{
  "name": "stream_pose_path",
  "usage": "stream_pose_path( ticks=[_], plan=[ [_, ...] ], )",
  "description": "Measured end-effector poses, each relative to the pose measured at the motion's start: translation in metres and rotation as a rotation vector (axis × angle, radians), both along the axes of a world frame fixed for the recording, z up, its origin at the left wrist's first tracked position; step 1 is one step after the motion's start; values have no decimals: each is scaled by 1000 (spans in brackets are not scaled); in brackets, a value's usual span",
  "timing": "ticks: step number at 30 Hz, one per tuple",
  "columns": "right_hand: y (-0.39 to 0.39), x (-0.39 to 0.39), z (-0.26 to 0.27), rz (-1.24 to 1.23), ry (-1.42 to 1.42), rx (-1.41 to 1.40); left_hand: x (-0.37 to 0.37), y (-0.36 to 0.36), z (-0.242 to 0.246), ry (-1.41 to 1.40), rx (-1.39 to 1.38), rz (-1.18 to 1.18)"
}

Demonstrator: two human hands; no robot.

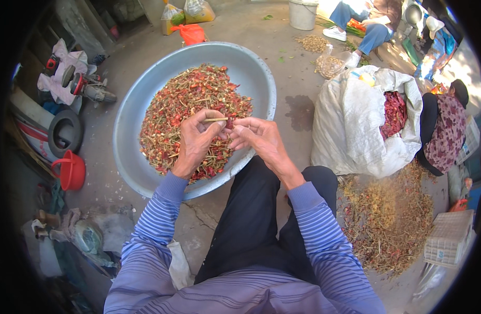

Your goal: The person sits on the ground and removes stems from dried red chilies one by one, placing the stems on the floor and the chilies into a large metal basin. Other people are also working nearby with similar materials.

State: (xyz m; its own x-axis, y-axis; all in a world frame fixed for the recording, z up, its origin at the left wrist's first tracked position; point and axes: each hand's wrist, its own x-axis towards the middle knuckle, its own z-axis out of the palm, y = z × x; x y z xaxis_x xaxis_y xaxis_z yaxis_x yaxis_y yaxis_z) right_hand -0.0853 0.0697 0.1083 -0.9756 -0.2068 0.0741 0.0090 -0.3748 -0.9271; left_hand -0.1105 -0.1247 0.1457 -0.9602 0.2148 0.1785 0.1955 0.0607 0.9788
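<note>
A large metal basin (pixel 126 117) stands before me, heaped with dried red chili pieces and stems (pixel 185 102). Over its right part, my left hand (pixel 201 135) pinches a short pale stalk (pixel 215 119) between thumb and fingers. Close beside it, fingertips nearly meeting those of the left, is my right hand (pixel 258 139), thumb and forefinger drawn together. A thin bit seems to be at its fingertips, too small to make out. Both hands are above the heap, near the basin's right rim.
To the right stands a white woven sack (pixel 346 125) of dried red chilies, with stem debris (pixel 385 219) on the floor below it. Two people sit beyond, at the right. A red plastic basket (pixel 73 172) and a tire (pixel 65 133) are at left. A white bucket (pixel 303 15) stands behind.
</note>
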Motion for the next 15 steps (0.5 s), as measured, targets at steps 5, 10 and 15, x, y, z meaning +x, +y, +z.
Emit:
stream_pose_path(
  ticks=[5,10,15],
  plan=[
    [5,-4,-3,-95,-11,62,7,-9,-5,35,-17,20],
    [3,-5,-4,-206,61,183,5,-29,4,253,-575,-18],
    [-2,3,-2,-250,244,441,14,-14,11,37,-354,-14]
  ],
)
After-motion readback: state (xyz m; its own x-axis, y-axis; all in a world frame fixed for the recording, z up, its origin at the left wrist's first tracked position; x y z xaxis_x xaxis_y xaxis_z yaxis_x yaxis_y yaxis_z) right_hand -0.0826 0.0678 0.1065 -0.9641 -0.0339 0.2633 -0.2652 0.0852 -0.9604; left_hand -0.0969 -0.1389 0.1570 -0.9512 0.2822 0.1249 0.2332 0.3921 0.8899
